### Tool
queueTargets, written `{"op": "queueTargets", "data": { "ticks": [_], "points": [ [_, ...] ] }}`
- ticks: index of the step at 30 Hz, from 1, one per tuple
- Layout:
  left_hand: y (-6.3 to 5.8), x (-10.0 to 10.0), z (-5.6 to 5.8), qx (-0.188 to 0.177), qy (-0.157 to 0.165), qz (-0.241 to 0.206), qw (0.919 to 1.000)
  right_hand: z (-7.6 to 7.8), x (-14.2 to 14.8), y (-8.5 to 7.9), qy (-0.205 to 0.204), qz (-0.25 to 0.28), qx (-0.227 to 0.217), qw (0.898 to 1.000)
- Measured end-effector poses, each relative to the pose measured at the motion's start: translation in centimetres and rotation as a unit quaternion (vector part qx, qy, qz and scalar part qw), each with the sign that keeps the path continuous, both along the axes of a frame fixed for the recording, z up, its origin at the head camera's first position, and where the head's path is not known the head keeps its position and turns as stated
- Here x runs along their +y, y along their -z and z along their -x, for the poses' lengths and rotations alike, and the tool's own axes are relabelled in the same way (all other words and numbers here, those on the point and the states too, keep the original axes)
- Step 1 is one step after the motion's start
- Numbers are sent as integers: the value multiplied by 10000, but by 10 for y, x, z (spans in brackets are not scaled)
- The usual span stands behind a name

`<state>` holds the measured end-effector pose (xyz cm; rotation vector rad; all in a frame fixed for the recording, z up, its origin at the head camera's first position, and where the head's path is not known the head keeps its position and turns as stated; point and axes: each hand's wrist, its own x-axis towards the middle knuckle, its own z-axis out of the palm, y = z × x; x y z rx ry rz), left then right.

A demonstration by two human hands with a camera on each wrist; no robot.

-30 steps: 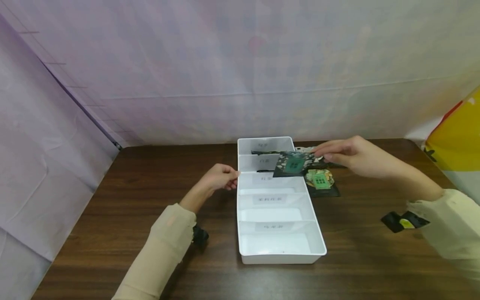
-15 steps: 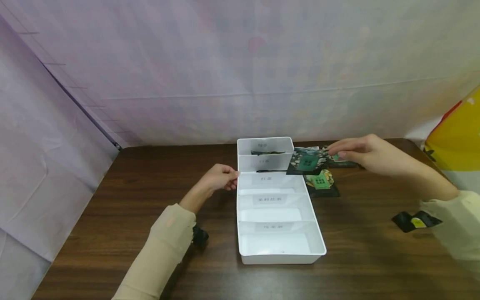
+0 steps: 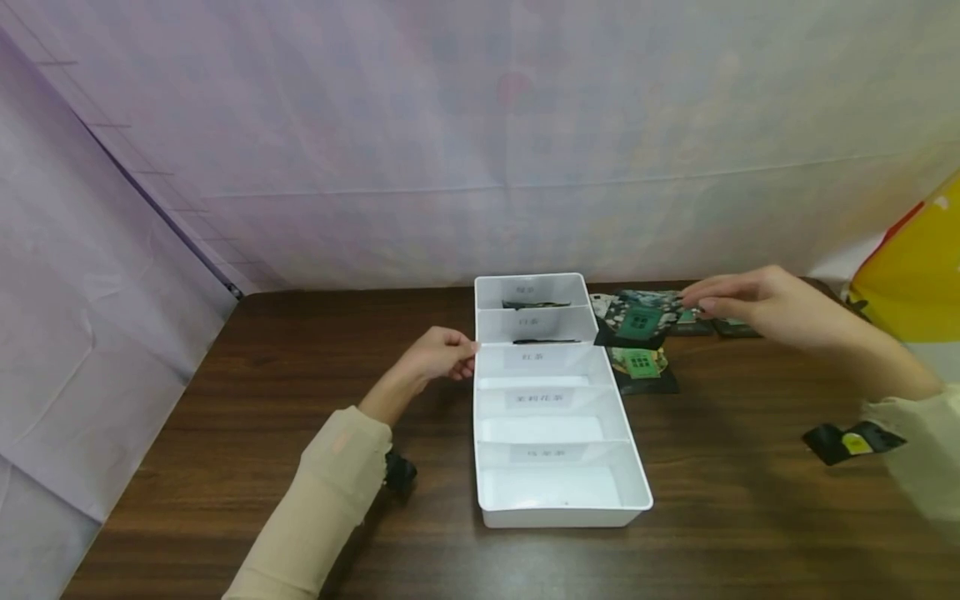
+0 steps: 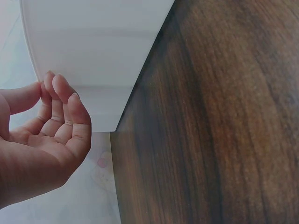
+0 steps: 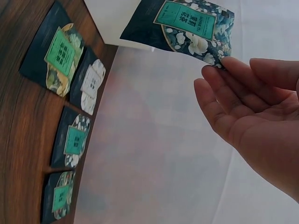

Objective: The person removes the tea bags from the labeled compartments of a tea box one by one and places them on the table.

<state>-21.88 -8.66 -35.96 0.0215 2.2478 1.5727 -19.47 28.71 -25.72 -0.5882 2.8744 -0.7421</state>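
My right hand [image 3: 765, 304] holds a dark tea sachet [image 3: 640, 321] by one edge at the fingertips, off the table, just right of the white divided tray [image 3: 555, 518]. In the right wrist view the sachet [image 5: 191, 23] shows a teal label and white flowers, and my hand [image 5: 252, 102] is at its corner. On the tray's other side, my left hand [image 3: 438, 354] pinches the long left rim between thumb and fingers. The left wrist view has that hand [image 4: 56, 126] against the tray wall [image 4: 93, 56]. Dark sachet edges [image 3: 536, 305] show in the two far compartments.
Right of the tray lies a sachet with a green label and yellowish print [image 3: 640, 364]. Several more sachets [image 5: 72, 140] line the table's back edge, one with a white label [image 5: 88, 86]. Paper labels mark the compartments. A pale curtain [image 3: 360, 167] hangs behind the brown table [image 3: 300, 375].
My right hand has moved right, carrying the sachet from over the tray to beside its right rim. My left hand stays on the left rim.
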Motion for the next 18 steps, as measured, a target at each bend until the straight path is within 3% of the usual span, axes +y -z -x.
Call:
{"op": "queueTargets", "data": {
  "ticks": [10, 18],
  "points": [
    [0, 0, 0, 20, 3, -17, 10000, 2, 17, 5, 169, 90, 115, 9998],
    [0, 0, 1, 28, -13, -11, 10000, 3, 33, 11, 396, -53, -152, 9991]
  ]
}}
